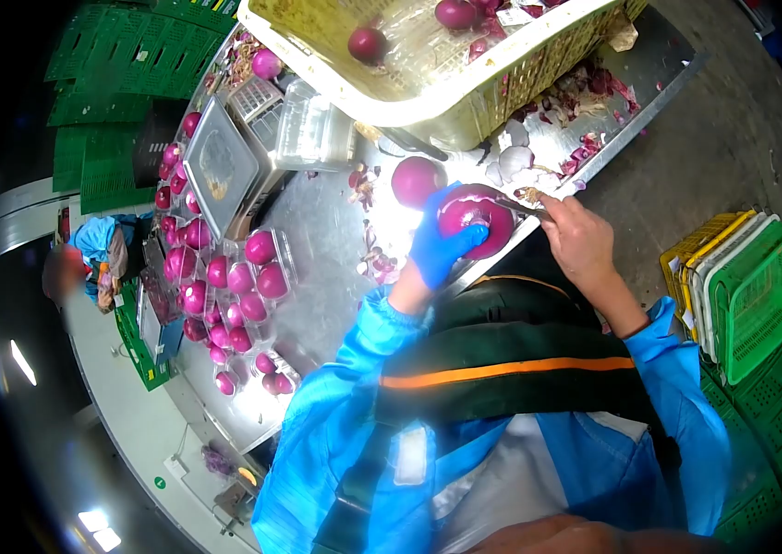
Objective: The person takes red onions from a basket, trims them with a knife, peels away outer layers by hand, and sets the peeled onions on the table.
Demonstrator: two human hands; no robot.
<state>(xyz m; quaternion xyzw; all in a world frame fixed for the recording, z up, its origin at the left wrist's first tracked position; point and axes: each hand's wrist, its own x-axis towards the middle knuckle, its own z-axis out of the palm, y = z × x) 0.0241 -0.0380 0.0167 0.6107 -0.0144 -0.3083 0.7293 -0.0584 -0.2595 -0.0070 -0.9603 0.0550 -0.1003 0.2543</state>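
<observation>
My left hand (446, 242), in a blue glove, grips a large peeled purple onion (491, 223) close to my body, at the edge of the metal table (317, 222). Bare and closed round a small knife (513, 205), my right hand (578, 235) is just right of the onion, with the blade against the onion's upper side. Another purple onion (417, 182) rests on the table beside my left hand. Onion skins (515, 162) lie just beyond my hands.
A yellowish basket (391, 111) with onions stands at the table's far side. Left are a scale (222, 171), clear trays (312, 129) and many packed onions (248, 286). Stacked crates (751, 286) stand right. A person (100, 249) is at the far left.
</observation>
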